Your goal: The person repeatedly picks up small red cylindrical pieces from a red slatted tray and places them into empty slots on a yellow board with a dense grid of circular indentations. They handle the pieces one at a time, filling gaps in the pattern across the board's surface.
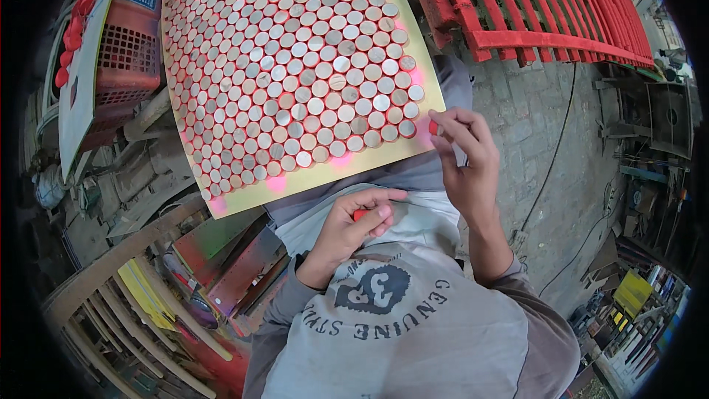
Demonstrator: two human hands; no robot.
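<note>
A yellow board [247, 198] lies across my lap, covered with close rows of round pale wooden discs [320, 89] that have red sides. At the board's near right corner, my right hand [467, 159] pinches a small red-sided disc [433, 127] between thumb and fingers. That disc is just off the end of the nearest row; whether it touches the board I cannot tell. Lower down, in front of my shirt, my left hand [353, 227] is curled around one or more red discs [360, 215], mostly hidden by the fingers.
Beyond the board at right stands a red slatted rack [561, 38]. On the left, a panel [92, 81] with red pieces on it rests by a reddish plastic crate [127, 59]. A wooden slatted chair [122, 310] is at lower left. A cable [555, 151] crosses the paved floor [517, 122].
</note>
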